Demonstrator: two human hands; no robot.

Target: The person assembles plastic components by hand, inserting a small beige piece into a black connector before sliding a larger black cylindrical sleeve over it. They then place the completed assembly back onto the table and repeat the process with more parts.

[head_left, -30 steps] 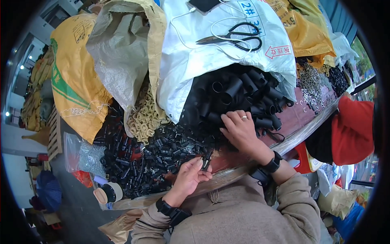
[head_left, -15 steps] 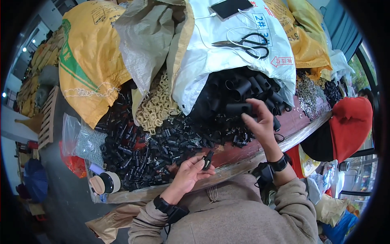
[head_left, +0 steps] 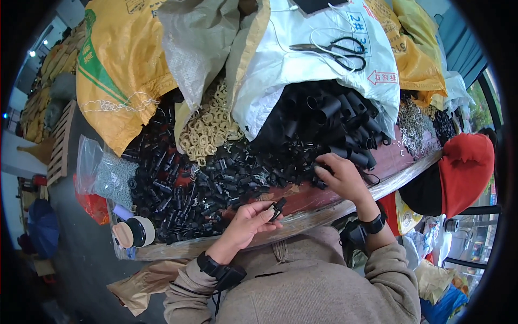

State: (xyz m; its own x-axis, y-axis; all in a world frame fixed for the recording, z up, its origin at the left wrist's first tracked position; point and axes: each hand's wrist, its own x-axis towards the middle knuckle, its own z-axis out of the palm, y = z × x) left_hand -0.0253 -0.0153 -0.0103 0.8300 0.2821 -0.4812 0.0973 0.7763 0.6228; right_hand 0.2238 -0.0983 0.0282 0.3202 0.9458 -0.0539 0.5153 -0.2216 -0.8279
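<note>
A small black plastic part (head_left: 278, 209) is pinched between the thumb and fingers of my left hand (head_left: 245, 222), just above the table's near edge. My right hand (head_left: 344, 177) is at the right end of a heap of small black plastic parts (head_left: 216, 189). Its thumb and fingertips are drawn together at the heap, and whatever lies between them is too dark to make out. Just beyond it, several black tubes (head_left: 330, 108) spill from the mouth of a white woven sack (head_left: 313, 70).
Beige rings (head_left: 208, 135) pour from a sack beside the black heap. Scissors (head_left: 337, 53) and a white cable lie on the white sack. A lidded cup (head_left: 141, 232) and a bag of grey pieces (head_left: 114, 181) stand at left. Metal hooks (head_left: 413, 127) lie at right.
My right hand has come down and nearer from a black tube at its fingers to the small parts; the tube is no longer at its fingers. My left hand keeps its black part.
</note>
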